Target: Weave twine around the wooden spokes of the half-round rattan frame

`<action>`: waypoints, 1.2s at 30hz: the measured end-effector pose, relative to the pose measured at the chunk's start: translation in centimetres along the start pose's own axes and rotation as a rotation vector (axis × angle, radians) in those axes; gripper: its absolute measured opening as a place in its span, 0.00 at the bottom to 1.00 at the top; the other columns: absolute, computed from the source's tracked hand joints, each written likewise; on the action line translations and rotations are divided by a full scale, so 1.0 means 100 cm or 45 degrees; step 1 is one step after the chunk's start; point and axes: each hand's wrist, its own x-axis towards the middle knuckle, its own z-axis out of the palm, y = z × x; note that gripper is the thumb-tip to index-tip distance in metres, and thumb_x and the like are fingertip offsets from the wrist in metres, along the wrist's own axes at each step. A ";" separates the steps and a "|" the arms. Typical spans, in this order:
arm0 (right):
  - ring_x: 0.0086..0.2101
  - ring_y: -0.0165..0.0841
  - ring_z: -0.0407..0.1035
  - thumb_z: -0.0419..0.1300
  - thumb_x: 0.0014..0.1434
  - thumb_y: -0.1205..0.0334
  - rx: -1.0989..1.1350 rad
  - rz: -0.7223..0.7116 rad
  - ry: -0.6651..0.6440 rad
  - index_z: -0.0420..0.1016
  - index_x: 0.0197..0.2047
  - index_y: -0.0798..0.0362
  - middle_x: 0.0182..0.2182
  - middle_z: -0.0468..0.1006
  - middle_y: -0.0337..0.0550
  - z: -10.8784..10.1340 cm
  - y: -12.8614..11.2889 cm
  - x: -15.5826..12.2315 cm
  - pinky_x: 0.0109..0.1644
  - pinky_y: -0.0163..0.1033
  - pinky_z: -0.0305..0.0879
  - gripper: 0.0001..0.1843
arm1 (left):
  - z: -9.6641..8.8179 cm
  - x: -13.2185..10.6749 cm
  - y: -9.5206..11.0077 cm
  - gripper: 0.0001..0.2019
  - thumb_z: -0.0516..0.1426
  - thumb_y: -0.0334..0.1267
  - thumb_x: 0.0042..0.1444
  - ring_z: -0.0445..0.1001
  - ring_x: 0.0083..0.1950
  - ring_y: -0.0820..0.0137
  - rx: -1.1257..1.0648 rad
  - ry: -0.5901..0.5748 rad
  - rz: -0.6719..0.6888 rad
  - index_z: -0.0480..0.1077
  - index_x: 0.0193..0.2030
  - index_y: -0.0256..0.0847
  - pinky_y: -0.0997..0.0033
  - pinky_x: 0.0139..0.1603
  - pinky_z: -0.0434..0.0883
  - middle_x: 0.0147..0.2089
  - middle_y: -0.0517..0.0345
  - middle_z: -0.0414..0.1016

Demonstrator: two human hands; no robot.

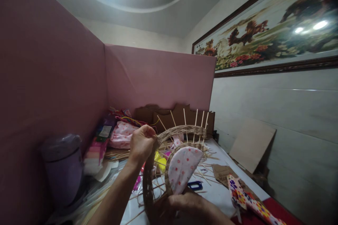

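Observation:
A half-round woven twine frame (188, 129) with thin wooden sticks (185, 116) spread out through it is held up over the table. Its inner part is a half-circle of white cloth (185, 168) with red and pink dots, edged by a second twine band. At the upper left of the outer band, my left hand (142, 143) is closed, fingertips pinched at the twine. My right hand (191, 202) is closed around the lower end, below the dotted cloth; its fingertips are partly hidden.
Loose sticks, yellow and pink items (161, 163) and a blue-handled tool (194, 185) lie on the white tabletop (219, 193). Flowered cloth strips (253, 204) lie at right. A purple bin (63, 170) stands left. Cut cardboard (171, 116) leans against the pink partition (161, 77).

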 end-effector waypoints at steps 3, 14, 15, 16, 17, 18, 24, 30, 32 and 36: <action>0.45 0.37 0.69 0.56 0.63 0.58 0.058 0.011 -0.083 0.66 0.53 0.55 0.50 0.69 0.48 0.005 0.001 0.003 0.46 0.48 0.69 0.17 | 0.000 -0.001 -0.001 0.04 0.55 0.29 0.40 0.70 0.27 0.72 0.095 -0.003 0.024 0.69 0.22 0.40 0.74 0.30 0.66 0.22 0.63 0.71; 0.33 0.40 0.74 0.58 0.42 0.62 0.455 0.008 -0.339 0.78 0.34 0.63 0.29 0.78 0.51 0.015 0.016 0.009 0.44 0.51 0.68 0.17 | -0.010 -0.003 0.010 0.08 0.55 0.30 0.48 0.71 0.40 0.66 0.387 0.082 0.153 0.74 0.31 0.43 0.66 0.45 0.64 0.34 0.58 0.77; 0.33 0.40 0.74 0.58 0.42 0.62 0.461 0.019 -0.315 0.78 0.34 0.63 0.29 0.78 0.52 0.016 0.013 0.008 0.43 0.51 0.68 0.17 | -0.011 -0.003 0.011 0.07 0.55 0.30 0.49 0.70 0.40 0.66 0.405 0.081 0.158 0.74 0.31 0.43 0.65 0.45 0.64 0.34 0.58 0.76; 0.33 0.41 0.74 0.58 0.42 0.62 0.459 0.025 -0.291 0.78 0.34 0.63 0.29 0.78 0.52 0.017 0.010 0.008 0.43 0.51 0.69 0.17 | -0.012 -0.004 0.011 0.07 0.55 0.31 0.49 0.70 0.40 0.66 0.425 0.068 0.167 0.74 0.30 0.42 0.65 0.45 0.63 0.34 0.57 0.76; 0.33 0.41 0.75 0.58 0.42 0.63 0.453 0.028 -0.267 0.78 0.34 0.63 0.29 0.79 0.52 0.019 0.008 0.007 0.42 0.51 0.69 0.16 | -0.012 -0.004 0.011 0.06 0.55 0.32 0.50 0.70 0.40 0.66 0.446 0.044 0.177 0.74 0.29 0.42 0.65 0.45 0.63 0.33 0.57 0.76; 0.33 0.41 0.75 0.58 0.42 0.63 0.444 0.032 -0.249 0.78 0.33 0.63 0.29 0.79 0.52 0.020 0.006 0.007 0.41 0.50 0.70 0.16 | -0.012 -0.005 0.011 0.05 0.56 0.33 0.50 0.70 0.40 0.65 0.468 0.012 0.189 0.74 0.28 0.42 0.65 0.44 0.63 0.32 0.57 0.76; 0.36 0.43 0.75 0.59 0.46 0.64 0.437 0.051 -0.253 0.79 0.36 0.60 0.33 0.80 0.49 0.022 0.011 0.011 0.40 0.48 0.70 0.14 | -0.004 -0.011 0.016 0.06 0.56 0.36 0.52 0.71 0.35 0.67 0.561 -0.160 0.232 0.76 0.29 0.43 0.69 0.37 0.62 0.31 0.57 0.77; 0.40 0.43 0.74 0.61 0.48 0.65 0.445 0.064 -0.264 0.80 0.37 0.58 0.36 0.80 0.49 0.026 0.018 0.018 0.40 0.46 0.71 0.13 | 0.003 -0.020 0.024 0.05 0.57 0.31 0.51 0.71 0.35 0.68 0.559 -0.166 0.245 0.75 0.32 0.43 0.70 0.37 0.60 0.30 0.58 0.76; 0.41 0.43 0.73 0.63 0.48 0.63 0.449 0.075 -0.281 0.80 0.38 0.59 0.38 0.80 0.50 0.028 0.019 0.019 0.40 0.45 0.71 0.14 | 0.004 -0.023 0.026 0.05 0.57 0.31 0.52 0.71 0.34 0.68 0.551 -0.140 0.293 0.74 0.33 0.42 0.70 0.38 0.60 0.30 0.58 0.75; 0.38 0.41 0.74 0.66 0.48 0.57 0.559 0.037 -0.247 0.76 0.44 0.60 0.38 0.79 0.53 0.027 0.025 0.019 0.39 0.42 0.69 0.21 | 0.007 -0.025 0.026 0.04 0.57 0.31 0.53 0.70 0.34 0.68 0.587 -0.055 0.435 0.73 0.32 0.44 0.67 0.42 0.60 0.30 0.60 0.74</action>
